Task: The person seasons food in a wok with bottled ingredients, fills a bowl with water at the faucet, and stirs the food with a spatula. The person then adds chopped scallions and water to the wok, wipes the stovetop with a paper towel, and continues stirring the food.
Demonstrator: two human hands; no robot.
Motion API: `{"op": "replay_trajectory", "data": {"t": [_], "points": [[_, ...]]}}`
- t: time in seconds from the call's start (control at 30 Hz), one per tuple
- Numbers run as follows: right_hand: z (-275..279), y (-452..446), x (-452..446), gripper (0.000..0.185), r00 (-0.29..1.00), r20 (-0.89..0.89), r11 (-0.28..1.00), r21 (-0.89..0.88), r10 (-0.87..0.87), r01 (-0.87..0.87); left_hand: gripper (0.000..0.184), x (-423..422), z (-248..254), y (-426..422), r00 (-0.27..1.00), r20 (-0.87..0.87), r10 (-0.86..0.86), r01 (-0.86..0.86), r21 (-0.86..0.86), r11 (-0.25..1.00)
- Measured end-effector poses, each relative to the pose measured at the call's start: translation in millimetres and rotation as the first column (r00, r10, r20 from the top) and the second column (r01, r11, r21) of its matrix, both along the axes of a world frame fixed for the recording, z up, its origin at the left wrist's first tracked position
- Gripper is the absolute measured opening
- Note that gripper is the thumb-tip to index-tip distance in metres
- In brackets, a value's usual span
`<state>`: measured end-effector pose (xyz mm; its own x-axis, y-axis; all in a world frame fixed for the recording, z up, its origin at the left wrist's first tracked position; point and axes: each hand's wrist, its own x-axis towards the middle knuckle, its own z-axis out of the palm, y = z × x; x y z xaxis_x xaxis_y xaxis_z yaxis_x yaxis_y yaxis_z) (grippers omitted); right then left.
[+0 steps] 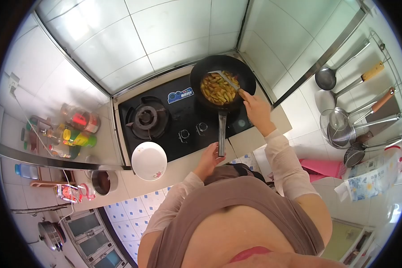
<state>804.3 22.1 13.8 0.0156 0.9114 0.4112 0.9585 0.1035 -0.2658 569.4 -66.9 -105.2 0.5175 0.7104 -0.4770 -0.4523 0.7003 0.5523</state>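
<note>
A dark wok (245, 82) sits on the right side of the stove, with sliced green-and-brown food (216, 91) in it. My right hand (257, 112) is closed round the wooden handle of a spatula (229, 79), whose metal blade lies among the slices. The wok's long handle (222, 131) points toward me. At its near end, my left hand (209, 160) has its fingers around the handle, partly hidden by it. Left of that hand, a white plate (148, 161) with a small floral print rests at the counter's front edge.
An unused burner (146, 117) occupies the stove's left side. Bottles (79, 137) stand behind a glass panel at left, with a pot (103, 182) nearer me. A ladle (326, 78) and strainers (339, 129) hang on the right wall, above a pink cloth-like item (319, 167).
</note>
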Motion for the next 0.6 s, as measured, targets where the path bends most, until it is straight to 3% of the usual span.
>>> {"op": "replay_trajectory", "data": {"t": [0.2,0.4,0.5,0.6], "points": [[3,-22,12,0.037,0.998,0.055,0.999,0.049,0.008,-0.011,0.039,-20,-3,-4,0.998,-0.059,0.009,-0.010,-0.018,1.000],[-23,-46,21,0.039,0.969,-0.107,0.974,0.012,-0.224,0.226,0.037,-45,-5,-16,0.992,-0.117,0.040,-0.050,-0.084,0.995],[-36,-51,19,0.039,0.968,-0.213,0.985,0.079,-0.132,0.152,0.036,-54,-3,-20,0.992,-0.118,0.048,-0.059,-0.092,0.994],[-36,-47,6,0.035,0.944,-0.276,0.975,0.080,-0.179,0.208,0.035,-64,-6,-22,0.992,-0.114,0.048,-0.059,-0.096,0.994]]}}
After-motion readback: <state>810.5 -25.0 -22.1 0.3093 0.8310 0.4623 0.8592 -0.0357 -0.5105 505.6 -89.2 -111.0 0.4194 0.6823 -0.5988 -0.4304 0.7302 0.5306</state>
